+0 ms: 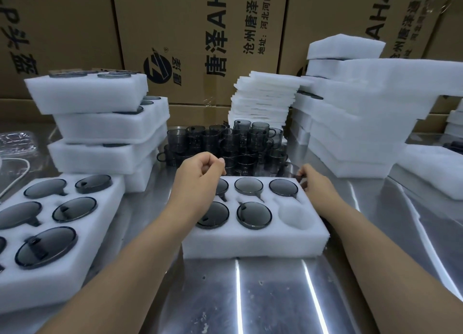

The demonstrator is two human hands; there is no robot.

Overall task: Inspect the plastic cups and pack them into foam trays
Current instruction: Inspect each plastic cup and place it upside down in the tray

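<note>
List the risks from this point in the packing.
1. The right hand pinches a cup at the far edge of the foam tray; a slip could drop it onto seated cups.
2. The loose cup pile stands just behind the tray; a forearm might topple it.
3. The uneven tray stack at left could slide.

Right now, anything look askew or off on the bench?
The left stack of filled trays is askew: the top tray sits rotated, overhanging those below. The front tray has one empty pocket, near right.
</note>
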